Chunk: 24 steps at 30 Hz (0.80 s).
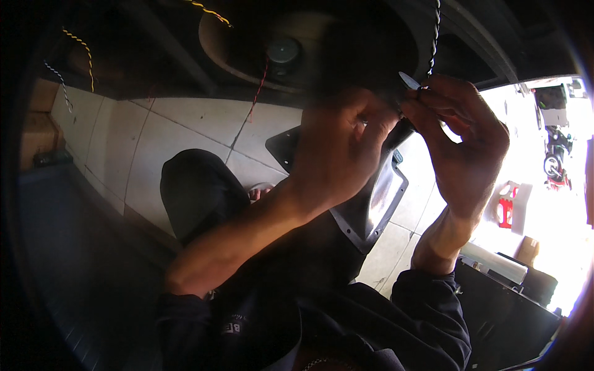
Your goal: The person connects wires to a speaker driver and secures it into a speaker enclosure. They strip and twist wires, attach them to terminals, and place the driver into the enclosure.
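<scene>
Over at the far left hangs a yellow twisted wire [88,52], then a red wire [260,89]. The left hand [340,148] curls inward; I can't tell what it grips. Right of it pokes a pale pointed blade [408,80], then a black-and-white twisted wire [435,37] just beside, then the right hand [467,139], pinching the blade.

Upper-R twisted wire pr. [435,37]: blk/wht spiral. Blade tip [408,80]: pale bluish-grey. Top wire pr. [210,11] & far-L wire pr. [88,54]: yel. w/ blk twist. Center wire [258,89]: red. Floor tiles [185,127]: off-wht, dk grout grid. Trouser leg [201,185]: blk. R sleeve [427,303]: v. dk navy. Carton [528,250]: brn.
</scene>
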Available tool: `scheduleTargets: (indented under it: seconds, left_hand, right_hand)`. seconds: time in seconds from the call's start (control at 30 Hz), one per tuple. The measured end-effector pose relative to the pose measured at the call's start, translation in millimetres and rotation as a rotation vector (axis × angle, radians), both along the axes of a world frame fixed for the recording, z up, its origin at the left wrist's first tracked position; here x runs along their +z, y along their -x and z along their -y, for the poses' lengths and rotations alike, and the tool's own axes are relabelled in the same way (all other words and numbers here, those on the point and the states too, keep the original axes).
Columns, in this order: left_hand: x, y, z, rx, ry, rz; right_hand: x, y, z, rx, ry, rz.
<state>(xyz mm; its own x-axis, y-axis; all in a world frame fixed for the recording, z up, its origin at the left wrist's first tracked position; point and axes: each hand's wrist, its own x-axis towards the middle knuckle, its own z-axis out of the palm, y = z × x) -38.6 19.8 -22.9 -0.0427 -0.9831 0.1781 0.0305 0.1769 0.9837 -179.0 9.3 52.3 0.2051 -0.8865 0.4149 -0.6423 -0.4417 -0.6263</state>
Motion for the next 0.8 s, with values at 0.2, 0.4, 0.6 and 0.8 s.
scheduleTargets:
  seconds: [0.2, 0.4, 0.6, 0.8]
  left_hand:
    - [5.0, -5.3, 0.5, -0.191, -0.414, -0.336]
    - [8.3, -2.5, -4.3, -0.138, -0.376, -0.343]
    - [3.7, 1.7, -1.5, -0.180, -0.407, -0.464]
    - [0.5, -0.6, 3.3, -0.232, -0.506, -0.497]
  right_hand:
    - [0.8, 0.2, 0.3, 0.008, -0.017, 0.032]
    - [3.4, -2.3, -2.6, -0.005, -0.027, 0.030]
    - [3.4, -3.0, -2.1, -0.004, -0.024, 0.046]
    - [1.3, -2.6, -0.5, -0.004, -0.028, 0.048]
